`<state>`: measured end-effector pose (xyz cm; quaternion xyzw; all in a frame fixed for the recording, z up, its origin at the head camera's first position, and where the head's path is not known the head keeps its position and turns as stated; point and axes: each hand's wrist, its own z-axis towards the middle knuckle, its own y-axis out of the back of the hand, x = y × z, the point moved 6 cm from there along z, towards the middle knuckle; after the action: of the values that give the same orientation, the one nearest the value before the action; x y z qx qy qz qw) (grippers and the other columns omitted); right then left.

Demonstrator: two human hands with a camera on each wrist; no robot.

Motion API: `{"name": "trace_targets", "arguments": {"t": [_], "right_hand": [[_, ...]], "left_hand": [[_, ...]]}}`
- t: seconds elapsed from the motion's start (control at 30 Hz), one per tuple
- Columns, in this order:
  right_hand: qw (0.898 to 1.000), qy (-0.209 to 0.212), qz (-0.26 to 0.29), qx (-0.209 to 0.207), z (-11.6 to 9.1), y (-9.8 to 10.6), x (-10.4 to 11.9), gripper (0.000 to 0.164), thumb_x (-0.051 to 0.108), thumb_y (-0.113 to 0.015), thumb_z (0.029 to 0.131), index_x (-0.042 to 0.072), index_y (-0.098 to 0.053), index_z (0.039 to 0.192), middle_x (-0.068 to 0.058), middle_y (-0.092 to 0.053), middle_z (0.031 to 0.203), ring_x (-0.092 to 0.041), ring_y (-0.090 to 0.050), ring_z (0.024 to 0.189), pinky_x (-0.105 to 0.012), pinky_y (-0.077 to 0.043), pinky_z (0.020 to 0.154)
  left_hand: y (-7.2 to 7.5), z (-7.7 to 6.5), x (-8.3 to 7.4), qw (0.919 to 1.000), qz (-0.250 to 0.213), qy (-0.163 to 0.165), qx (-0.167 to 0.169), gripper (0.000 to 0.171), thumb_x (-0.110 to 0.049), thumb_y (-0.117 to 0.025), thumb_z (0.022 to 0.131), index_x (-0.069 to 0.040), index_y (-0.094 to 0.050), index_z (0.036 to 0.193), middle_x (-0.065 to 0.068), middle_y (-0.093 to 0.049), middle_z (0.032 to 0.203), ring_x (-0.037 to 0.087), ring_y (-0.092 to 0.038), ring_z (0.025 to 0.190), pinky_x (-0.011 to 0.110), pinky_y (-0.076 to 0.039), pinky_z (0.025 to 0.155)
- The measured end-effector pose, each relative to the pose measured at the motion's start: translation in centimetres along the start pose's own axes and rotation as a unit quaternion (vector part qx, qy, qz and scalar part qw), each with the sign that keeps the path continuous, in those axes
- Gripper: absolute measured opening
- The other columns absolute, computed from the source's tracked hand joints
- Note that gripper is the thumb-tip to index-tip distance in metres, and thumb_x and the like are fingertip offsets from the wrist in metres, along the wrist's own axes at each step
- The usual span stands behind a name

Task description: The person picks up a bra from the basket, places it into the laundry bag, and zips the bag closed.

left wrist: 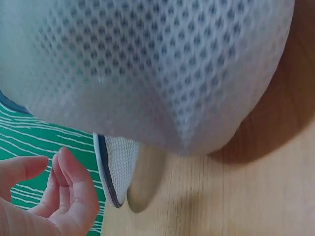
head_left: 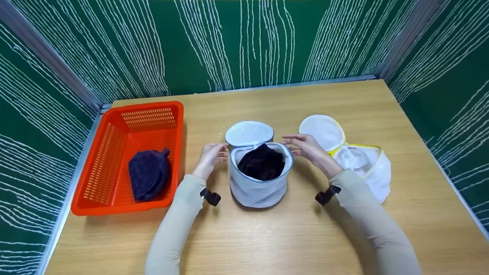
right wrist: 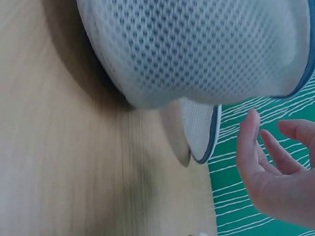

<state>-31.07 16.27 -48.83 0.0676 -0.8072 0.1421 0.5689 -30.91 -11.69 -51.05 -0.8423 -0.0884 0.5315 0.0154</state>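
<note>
Looks like moulded plastic, smooth and slightly glossy, in the perforated orange basket (head_left: pixel 114 209) at left. Reads as soft, matt cloth in the dark blue bundle (head_left: pixel 149 173) inside it. Shows thick, dimpled, honeycomb-like mesh on the middle bag (head_left: pixel 259 193), edged with smoother grey-blue binding (head_left: pixel 264 181); contains crumpled, matt black cloth (head_left: pixel 261 162). Appears limper and finer in the white fabric of the right-hand bag (head_left: pixel 378 175). Shows wood grain under a soft sheen across the tabletop (head_left: pixel 259 240). Resembles smooth, dull metal on the far corner posts (head_left: pixel 405 36). Suggests matt cloth on the beige sleeves (head_left: pixel 170 225), hard black plastic on the wrist cameras (head_left: pixel 211 197).
</note>
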Motion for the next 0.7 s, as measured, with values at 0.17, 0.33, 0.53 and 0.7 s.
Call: {"name": "trace_targets", "arguments": {"t": [0.17,0.33,0.53,0.7], "right_hand": [[0.999,-0.018,-0.035,-0.005,2.1,0.5,-0.8,0.044,0.011,-0.044,0.091,-0.009,-0.034,0.129,-0.004,-0.065,0.092,-0.006,-0.061,0.072,-0.018,-0.048,0.064],[0.999,-0.016,0.015,0.036,7.7,3.4,-5.0,0.039,0.015,-0.056,0.086,-0.004,-0.050,0.118,-0.014,-0.065,0.096,-0.007,-0.060,0.064,-0.018,-0.047,0.057],[0.994,-0.080,-0.065,-0.022,6.8,2.3,-3.9,0.039,0.019,-0.050,0.089,-0.003,-0.044,0.122,-0.010,-0.060,0.107,-0.003,-0.056,0.075,-0.021,-0.046,0.075],[0.994,-0.082,-0.067,-0.007,3.9,-0.5,-1.1,0.031,0.015,-0.044,0.091,-0.006,-0.048,0.114,0.002,-0.062,0.087,-0.002,-0.056,0.077,-0.018,-0.045,0.074]], "left_hand": [[2.0,9.1,5.1,0.9996,-0.027,-0.009,-0.002,0.014,-0.008,-0.063,0.076,0.001,-0.056,0.084,0.010,-0.061,0.070,0.017,-0.059,0.054,0.030,-0.052,0.055],[3.0,13.9,7.9,0.9993,-0.030,0.004,-0.023,0.022,-0.007,-0.067,0.073,0.001,-0.053,0.088,0.012,-0.061,0.073,0.019,-0.060,0.059,0.034,-0.053,0.061],[2.4,12.5,7.1,0.9989,-0.027,0.014,-0.035,0.028,-0.007,-0.069,0.073,0.003,-0.050,0.091,0.013,-0.058,0.077,0.021,-0.060,0.064,0.034,-0.053,0.064],[2.0,12.4,7.5,0.9991,-0.024,0.027,-0.020,0.026,-0.008,-0.065,0.077,0.004,-0.052,0.096,0.019,-0.060,0.085,0.026,-0.063,0.073,0.032,-0.053,0.064]]}}
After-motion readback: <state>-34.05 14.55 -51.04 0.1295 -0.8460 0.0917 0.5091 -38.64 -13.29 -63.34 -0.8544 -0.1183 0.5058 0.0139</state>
